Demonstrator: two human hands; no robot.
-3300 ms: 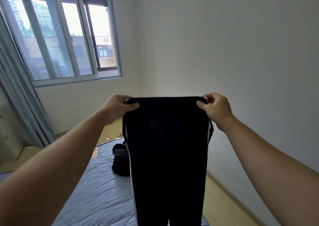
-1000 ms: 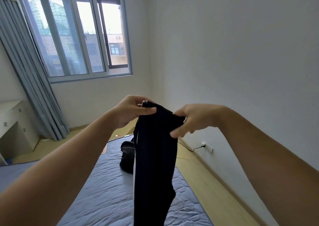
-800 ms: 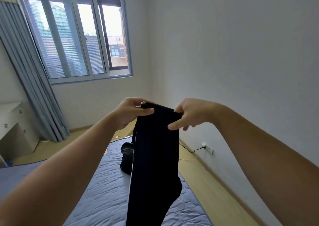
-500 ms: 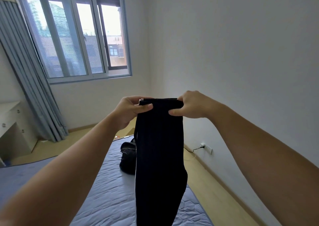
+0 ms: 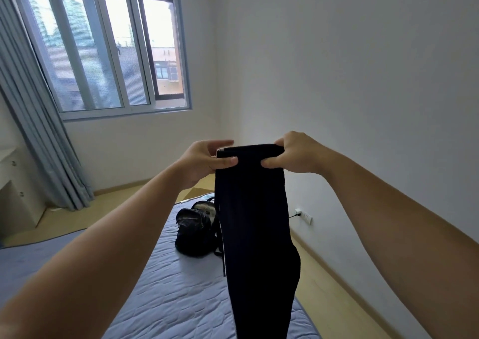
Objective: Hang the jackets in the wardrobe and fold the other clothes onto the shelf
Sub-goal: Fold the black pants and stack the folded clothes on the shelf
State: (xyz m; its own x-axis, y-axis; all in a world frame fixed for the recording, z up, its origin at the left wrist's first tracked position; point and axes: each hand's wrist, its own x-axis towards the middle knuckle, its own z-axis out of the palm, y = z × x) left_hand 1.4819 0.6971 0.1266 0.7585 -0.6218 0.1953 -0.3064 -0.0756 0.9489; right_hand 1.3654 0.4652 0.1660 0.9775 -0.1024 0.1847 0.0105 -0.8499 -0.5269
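Both hands now sit closer together than three seconds ago, when they held the waistband stretched wide; since then the garment has been doubled lengthwise, one leg over the other.

Two bare forearms reach forward above the blue-grey quilted mattress [image 5: 176, 299]. The left hand [image 5: 204, 161] pinches the left end of the waistband, with its thumb pressed on the front and its fingers reaching out behind. The right hand [image 5: 298, 154] grips the right end, fingers curled over the top edge and thumb tucked against the front. Between them hang the dark navy fabric trousers [image 5: 256, 222] - held upright in the air over the mattress's right side, a thin white stripe showing down their left edge. Their lower end runs out of view at the bottom.

At the mattress's far end lies a black soft backpack [image 5: 194, 227], partly behind the trousers, with its top open on a pale lining. Right of the mattress runs a strip of light wooden floor [image 5: 337, 299], and on the white wall beyond it sits a white wall socket [image 5: 304, 215] with a plug in it.

Beyond the mattress, to the far left, stands a white drawer unit [image 5: 13, 196]. Past that hang long grey-blue curtains [image 5: 44, 144] - drawn to the left of a wide sliding window [image 5: 103, 48] with white frames.
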